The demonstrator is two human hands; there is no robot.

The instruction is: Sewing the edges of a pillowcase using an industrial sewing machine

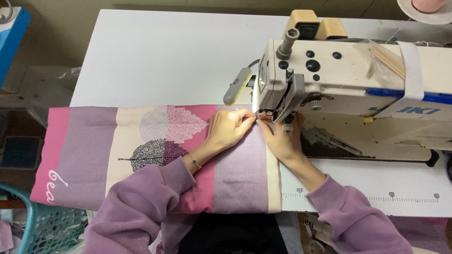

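A folded fabric piece (94,150) in pink, lilac and cream bands with leaf prints lies across the white table (165,56). My left hand (228,128) rests on the fabric and pinches its far edge just left of the needle area. My right hand (281,138) presses the same edge from the right, fingertips under the head of the cream sewing machine (339,80). The fingertips of both hands nearly meet at the presser foot (264,114), which is lit by the machine lamp. Both arms wear lilac sleeves; the left wrist has a thin bracelet.
A teal plastic basket (42,223) stands at the lower left beside the table. A thread cone stand (426,8) sits at the top right. A ruler strip (367,197) runs along the table's front edge. A blue box (12,33) is at the far left.
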